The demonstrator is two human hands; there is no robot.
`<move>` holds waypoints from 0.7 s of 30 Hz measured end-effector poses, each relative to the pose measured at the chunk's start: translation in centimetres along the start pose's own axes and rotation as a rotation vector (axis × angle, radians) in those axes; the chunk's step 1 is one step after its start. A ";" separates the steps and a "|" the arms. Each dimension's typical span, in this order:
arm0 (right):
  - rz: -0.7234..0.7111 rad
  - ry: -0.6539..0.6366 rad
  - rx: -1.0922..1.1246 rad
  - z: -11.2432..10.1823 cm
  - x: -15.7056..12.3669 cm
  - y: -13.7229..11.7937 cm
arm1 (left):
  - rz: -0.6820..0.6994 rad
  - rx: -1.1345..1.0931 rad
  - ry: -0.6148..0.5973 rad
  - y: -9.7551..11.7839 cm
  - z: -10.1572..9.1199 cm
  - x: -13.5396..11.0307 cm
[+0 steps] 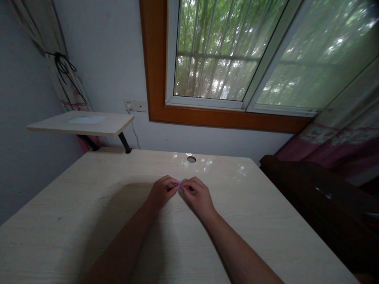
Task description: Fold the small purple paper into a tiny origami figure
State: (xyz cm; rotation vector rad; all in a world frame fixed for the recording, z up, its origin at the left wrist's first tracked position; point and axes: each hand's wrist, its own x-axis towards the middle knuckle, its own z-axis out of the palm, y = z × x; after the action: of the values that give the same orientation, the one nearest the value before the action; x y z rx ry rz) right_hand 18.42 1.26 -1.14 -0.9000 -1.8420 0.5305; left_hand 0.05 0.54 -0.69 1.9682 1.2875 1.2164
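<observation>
My left hand and my right hand meet above the middle of the desk, fingertips almost touching. Between their pinched thumbs and forefingers is a tiny purplish-pink thing, mostly covered by the fingers. It is too small for me to tell its kind. Both hands are closed on it, the left from its left side and the right from its right side.
A raised shelf on black posts, bearing a white paper, stands at the desk's back left. A round cable hole lies beyond my hands. Dark wooden furniture borders the right edge. The window is behind.
</observation>
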 end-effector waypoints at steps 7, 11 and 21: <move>-0.008 -0.019 -0.054 -0.1 0.0 0.0 | 0.008 0.010 -0.007 0.1 0.1 -0.1; -0.009 -0.028 -0.048 -0.2 0.0 -0.1 | 0.015 0.017 -0.003 -0.2 0.2 -0.2; -0.043 -0.019 -0.050 -0.2 0.2 0.0 | -0.040 -0.060 0.012 -0.2 0.1 0.0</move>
State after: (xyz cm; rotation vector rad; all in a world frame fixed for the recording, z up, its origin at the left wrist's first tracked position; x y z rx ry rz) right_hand 18.54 1.37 -0.98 -0.8885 -1.8949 0.4696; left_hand 0.05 0.63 -0.89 1.8878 1.2752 1.2348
